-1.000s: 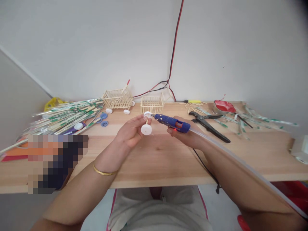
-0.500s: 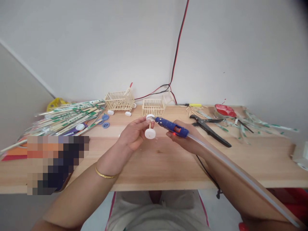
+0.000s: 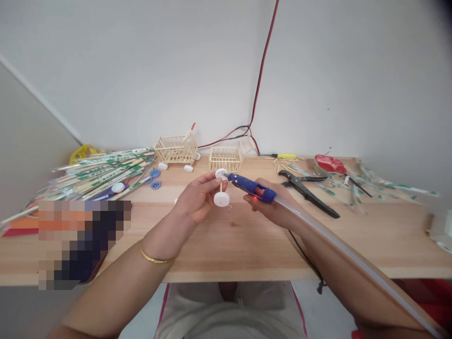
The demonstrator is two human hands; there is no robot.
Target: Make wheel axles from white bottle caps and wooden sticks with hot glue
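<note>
On the tabletop [image 3: 233, 249], taking the wheel pair as the dial's centre, a spread of wrapped sticks [image 3: 102, 175] lies at nine o'clock, then blue caps [image 3: 155, 184] nearer in. A stick cart [image 3: 175, 149] on white wheels stands at ten. The left hand [image 3: 195, 197] holds the wheel pair [image 3: 221, 194], two white discs joined by a stick, in a pinched grip at the upper disc. Beyond it, a stick basket [image 3: 226, 159] sits at twelve. At three, the glue gun [image 3: 249, 184] points its nozzle at the upper disc beside the stick; the right hand [image 3: 275, 209] has its grip closed around the gun. Black cutters [image 3: 309, 193] lie farther out at three.
</note>
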